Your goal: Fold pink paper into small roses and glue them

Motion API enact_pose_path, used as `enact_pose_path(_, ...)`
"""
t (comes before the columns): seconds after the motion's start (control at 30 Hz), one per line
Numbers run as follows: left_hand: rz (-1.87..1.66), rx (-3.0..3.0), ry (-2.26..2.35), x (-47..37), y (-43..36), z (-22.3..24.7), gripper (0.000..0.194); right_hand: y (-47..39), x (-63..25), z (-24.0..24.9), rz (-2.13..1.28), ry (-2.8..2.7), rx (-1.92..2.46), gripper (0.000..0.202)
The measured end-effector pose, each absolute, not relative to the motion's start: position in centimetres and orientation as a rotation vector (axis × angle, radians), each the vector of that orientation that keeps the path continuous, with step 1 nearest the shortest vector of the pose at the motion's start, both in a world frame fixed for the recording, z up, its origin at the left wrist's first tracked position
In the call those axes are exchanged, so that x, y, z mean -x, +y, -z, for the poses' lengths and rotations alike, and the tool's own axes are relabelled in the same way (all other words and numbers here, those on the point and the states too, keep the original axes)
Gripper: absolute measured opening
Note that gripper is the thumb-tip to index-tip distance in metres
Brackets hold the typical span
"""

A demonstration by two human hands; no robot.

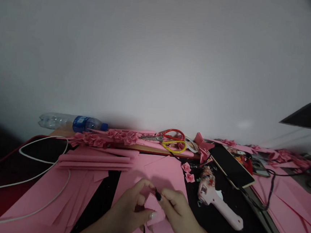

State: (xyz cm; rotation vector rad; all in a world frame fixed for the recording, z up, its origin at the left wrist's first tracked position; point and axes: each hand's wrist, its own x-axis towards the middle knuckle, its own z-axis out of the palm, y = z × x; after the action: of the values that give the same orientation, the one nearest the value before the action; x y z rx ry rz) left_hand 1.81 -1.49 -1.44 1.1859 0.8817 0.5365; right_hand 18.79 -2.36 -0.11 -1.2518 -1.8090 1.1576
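Note:
A small folded piece of pink paper (153, 205) is held between both hands, low in the middle of the view. My left hand (125, 211) pinches it with the thumb across its front. From the other side, my right hand (178, 210) closes on its upper edge, thumb against the paper. A dark tip shows at the right thumb and another below the paper; I cannot tell whether these are nails or a thin black stick. Under both hands lies a larger pink sheet (124, 177). Two small pink paper roses (190, 177) rest just beyond it, to the right.
A pink glue gun (225, 209) lies right of my hands, near a phone (231, 166). Scissors (173, 140) and a plastic bottle (73, 122) lie along the wall. Pink paper rolls (97, 161) and stacked sheets (47, 197) are at left, crossed by a white cable (24, 181).

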Motion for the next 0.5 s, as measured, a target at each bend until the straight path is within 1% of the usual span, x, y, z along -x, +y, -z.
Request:
enact_pose_path(0.03, -0.541, -1.189, 0.917, -1.89, -1.39, 1.34, 0.031, -2.4, -18.84, 0.17, -1.092, -1.793, 1.264, 0.032)
enact_pose_path(0.1, -0.552, -1.217, 1.006, -1.98, -1.22, 1.2, 0.02, -2.46, -18.92, 0.11, -1.007, -1.806, 1.197, 0.013)
enact_pose_path(0.13, -0.549, -1.235, 1.035, -1.98, -1.16, 1.19, 0.016, -2.46, -18.95, 0.01, -0.978, -1.84, 1.156, 0.017)
enact_pose_path(0.17, -0.54, -1.252, 1.053, -1.97, -1.12, 1.21, 0.015, -2.45, -18.96, -0.1, -0.945, -1.878, 1.121, 0.026)
enact_pose_path(0.23, -0.522, -1.272, 1.062, -1.92, -1.07, 1.35, 0.015, -2.39, -18.96, -0.24, -0.861, -1.96, 1.078, 0.036)
enact_pose_path(0.37, -0.544, -1.248, 0.998, -1.98, -0.95, 1.58, 0.014, -2.27, -19.09, -0.05, -0.662, -2.131, 1.046, 0.043)
enact_pose_path(0.5, -0.55, -1.197, 0.977, -2.13, -0.73, 1.12, 0.019, -2.21, -19.48, 0.07, -0.515, -2.212, 0.999, 0.047)
